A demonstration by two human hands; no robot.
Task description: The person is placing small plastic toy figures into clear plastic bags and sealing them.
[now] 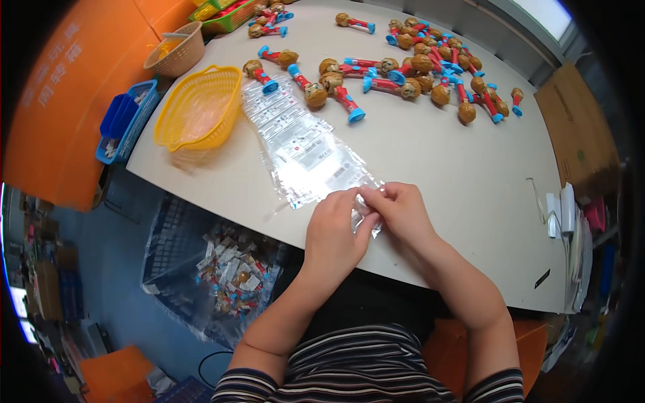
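Head view is showing both hands pinching one clear plastic bag (366,216) between them: left hand (334,232) and right hand (403,211) are touching, fingers closed on it. Beyond them a stack of clear bags (302,144) is lying, toy figures (430,67) farther off.

Table (437,168) centre frame; bag stack (302,144) centre-left on it; toys (416,67) top; basket (198,107) upper left; crate (181,262) lower left.

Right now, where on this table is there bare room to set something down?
The widest bare patch of the table lies right of the clear bags, below the toy pile. A narrower strip runs between the yellow basket and the bags. The far edge is crowded, and both hands fill the near edge.
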